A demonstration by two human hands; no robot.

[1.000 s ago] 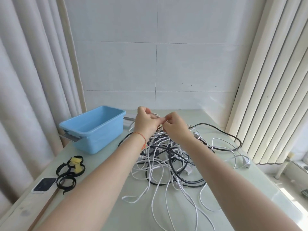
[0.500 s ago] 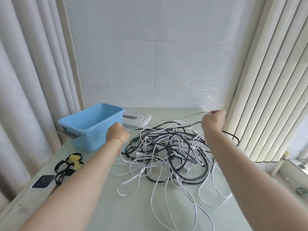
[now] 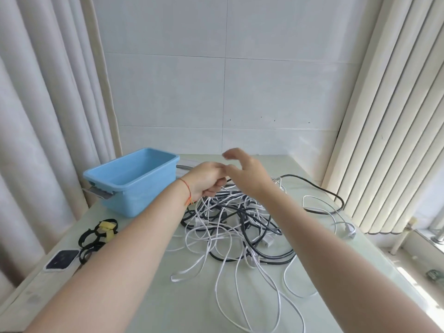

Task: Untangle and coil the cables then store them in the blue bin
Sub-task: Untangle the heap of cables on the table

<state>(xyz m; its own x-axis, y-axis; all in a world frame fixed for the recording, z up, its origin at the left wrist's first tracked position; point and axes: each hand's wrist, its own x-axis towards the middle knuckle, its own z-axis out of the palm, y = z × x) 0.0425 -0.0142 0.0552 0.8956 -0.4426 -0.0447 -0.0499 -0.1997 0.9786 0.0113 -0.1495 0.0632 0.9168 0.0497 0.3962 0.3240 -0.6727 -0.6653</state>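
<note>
Tangled cables [image 3: 235, 222] heaped mid-table [image 3: 153, 308], w/ loose loops trailing toward near edge. Bin [image 3: 134, 181] stood left of heap, nr back-left corner. Cable ties [image 3: 96, 236] lay in front of bin; phone [image 3: 63, 259] just in front of those, at left edge. Left hand [image 3: 207, 181] & right hand [image 3: 247, 174] met above heap's far side.
</note>
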